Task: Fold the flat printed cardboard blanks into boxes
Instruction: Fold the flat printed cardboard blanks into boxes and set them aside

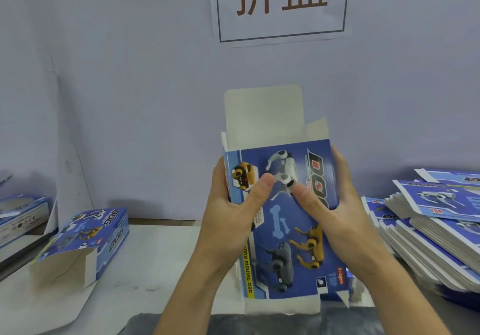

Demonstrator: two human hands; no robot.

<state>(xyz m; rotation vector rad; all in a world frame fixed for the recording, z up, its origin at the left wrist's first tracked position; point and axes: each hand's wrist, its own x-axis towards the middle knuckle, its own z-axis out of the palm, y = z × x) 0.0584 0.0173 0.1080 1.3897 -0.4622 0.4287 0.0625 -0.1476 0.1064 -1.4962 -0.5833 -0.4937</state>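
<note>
At the far left edge, part of a blue printed carton [20, 215] is lying on the pale bench [145, 264], and just right of it a folded blue cardboard box printed with "DOG" lettering [85, 238] is resting on its side with its plain end flaps hanging open toward the camera. In the centre, the left hand [233, 210] is grasping the left edge of a blue printed cardboard blank with robot-dog artwork [283, 225], its thumb pressing on the printed front face and its fingers wrapping behind. This blank is being held above the bench, partly opened into a sleeve, with its unprinted top flap [263, 112] standing upright and its bottom flaps hanging open. The right hand [335, 204] is gripping the right edge likewise, thumb lying on the front. At the right, a fanned stack of flat blue printed blanks [431, 228] is lying on the bench. On the wall behind, a white paper sign with brown characters [280, 4] is hanging.
</note>
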